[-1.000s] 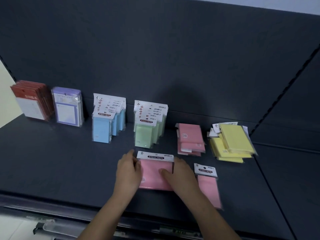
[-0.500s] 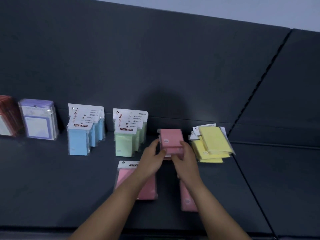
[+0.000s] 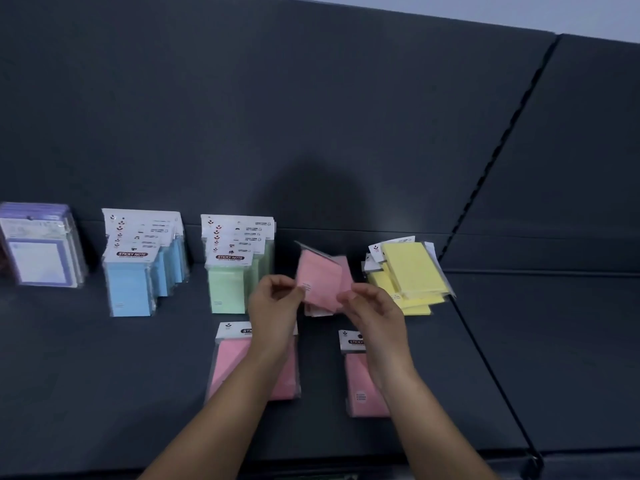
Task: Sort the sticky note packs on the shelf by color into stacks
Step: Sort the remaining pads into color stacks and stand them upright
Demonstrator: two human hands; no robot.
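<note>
Motion blur smears the held pink packs, pinched between left hand and right hand, leaving their number unclear. The left forearm covers the middle of the wide pink pack and cuts its header lettering short; the right wrist hides part of the narrow pink pack. The purple packs run off the left edge; small print on the blue packs and green packs is too fine to read
</note>
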